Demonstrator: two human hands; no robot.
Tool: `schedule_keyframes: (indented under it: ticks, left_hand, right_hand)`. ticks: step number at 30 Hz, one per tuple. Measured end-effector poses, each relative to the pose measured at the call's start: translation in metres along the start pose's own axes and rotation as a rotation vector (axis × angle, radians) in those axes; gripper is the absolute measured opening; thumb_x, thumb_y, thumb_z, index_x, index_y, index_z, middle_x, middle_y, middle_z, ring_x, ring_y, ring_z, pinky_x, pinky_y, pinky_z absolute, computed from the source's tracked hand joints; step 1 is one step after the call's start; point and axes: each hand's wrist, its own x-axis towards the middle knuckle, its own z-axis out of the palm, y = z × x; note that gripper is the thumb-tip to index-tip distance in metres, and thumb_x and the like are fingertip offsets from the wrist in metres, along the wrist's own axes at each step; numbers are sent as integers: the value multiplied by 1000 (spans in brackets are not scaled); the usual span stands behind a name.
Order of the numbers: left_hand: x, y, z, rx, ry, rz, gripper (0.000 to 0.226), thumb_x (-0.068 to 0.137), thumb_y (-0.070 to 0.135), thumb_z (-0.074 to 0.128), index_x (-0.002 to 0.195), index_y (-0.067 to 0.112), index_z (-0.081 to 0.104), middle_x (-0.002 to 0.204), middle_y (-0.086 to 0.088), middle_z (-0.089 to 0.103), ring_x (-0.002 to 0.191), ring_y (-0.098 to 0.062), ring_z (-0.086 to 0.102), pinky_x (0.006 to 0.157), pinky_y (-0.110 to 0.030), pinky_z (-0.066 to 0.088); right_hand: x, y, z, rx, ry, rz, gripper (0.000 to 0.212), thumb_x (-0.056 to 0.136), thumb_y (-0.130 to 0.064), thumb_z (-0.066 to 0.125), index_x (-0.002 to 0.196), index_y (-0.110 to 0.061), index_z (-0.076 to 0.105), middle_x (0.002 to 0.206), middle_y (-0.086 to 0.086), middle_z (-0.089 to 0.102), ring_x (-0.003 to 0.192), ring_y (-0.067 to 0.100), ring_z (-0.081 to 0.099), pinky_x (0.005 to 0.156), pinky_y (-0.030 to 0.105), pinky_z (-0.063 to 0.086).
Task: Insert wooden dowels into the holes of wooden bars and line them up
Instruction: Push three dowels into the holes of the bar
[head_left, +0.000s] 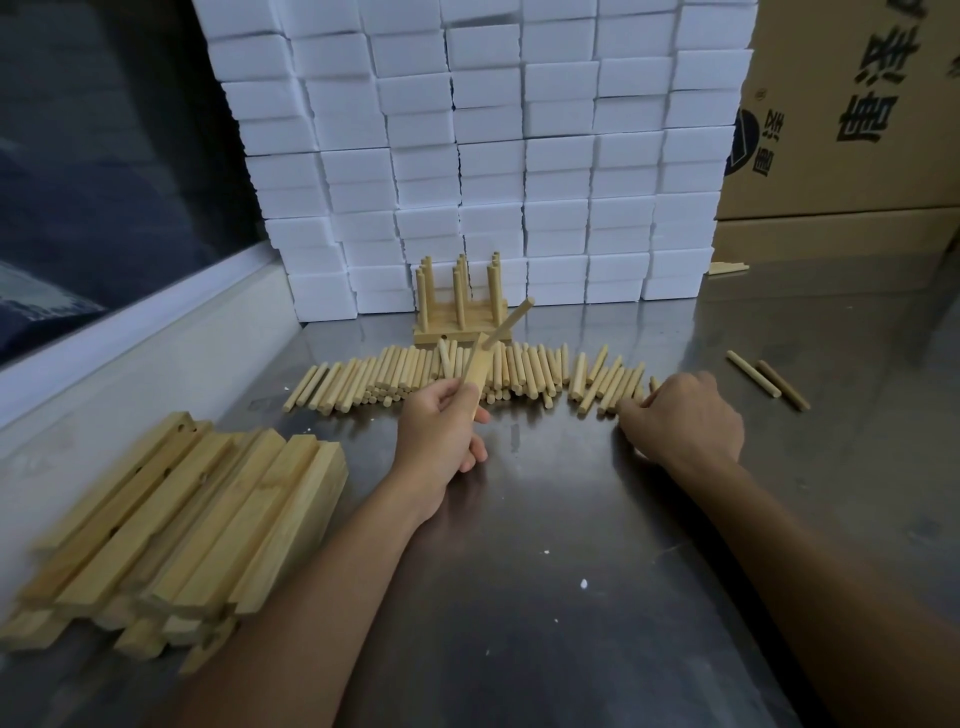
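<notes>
My left hand (441, 423) grips a wooden bar (479, 371) tilted up and away, with one dowel (514, 318) sticking out of its far end. My right hand (685, 415) rests knuckles-up at the right end of a long row of loose dowels (415, 376), its fingertips curled among them; whether it pinches one is hidden. Behind the row stand finished bars with upright dowels (460, 306). A pile of bare wooden bars (182, 525) lies at the left.
The steel table (545, 545) carries everything. A wall of white foam blocks (493, 156) rises at the back, cardboard boxes (841, 114) at the right. Two stray dowels (769, 380) lie far right. A white ledge (130, 343) runs along the left.
</notes>
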Motion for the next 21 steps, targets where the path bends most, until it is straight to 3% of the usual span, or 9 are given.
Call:
schedule_keyframes:
  ticks: [4,8,12,15,18,21]
  left_hand:
    - [0,0,0,3,8,0,20,101,21,51,113,10,63,78,-3,64,41,-14,48,35,-23,33]
    - [0,0,0,17,5,7,20,100,20,51,112,9,64,77,-2,64,41,-14,48,35,-24,33]
    - [0,-1,0,18,9,3,19,100,20,51,111,10,64,77,-3,64,41,-15,48,35,-24,33]
    - [0,-1,0,23,11,3,20,100,20,51,110,9,64,78,-3,64,41,-15,49,35,-24,33]
    - [1,-1,0,19,10,1,20,100,20,51,111,9,64,78,-3,64,41,-15,48,35,-24,33]
    - [1,-1,0,12,10,1,20,100,20,52,112,9,64,77,-2,64,41,-15,48,35,-24,33]
  right_hand:
    - [2,2,0,94,46,24,35,86,-36,58,65,-7,58,94,14,55,82,34,59,83,49,54]
    - [2,1,2,17,-12,3,32,84,-41,62,82,-10,71,101,13,62,96,34,59,90,47,52]
    - [3,2,5,-42,9,-5,37,84,-43,61,97,-9,65,114,14,54,110,35,51,93,46,46]
    - [5,2,8,-31,15,-11,32,86,-42,56,85,-10,53,110,14,50,108,35,49,90,45,43]
    - [6,2,8,4,76,-4,34,89,-41,50,81,-9,54,100,10,44,106,36,48,88,44,41]
    - [5,1,7,168,148,-76,39,90,-34,51,69,-3,62,82,12,59,86,36,59,77,40,50]
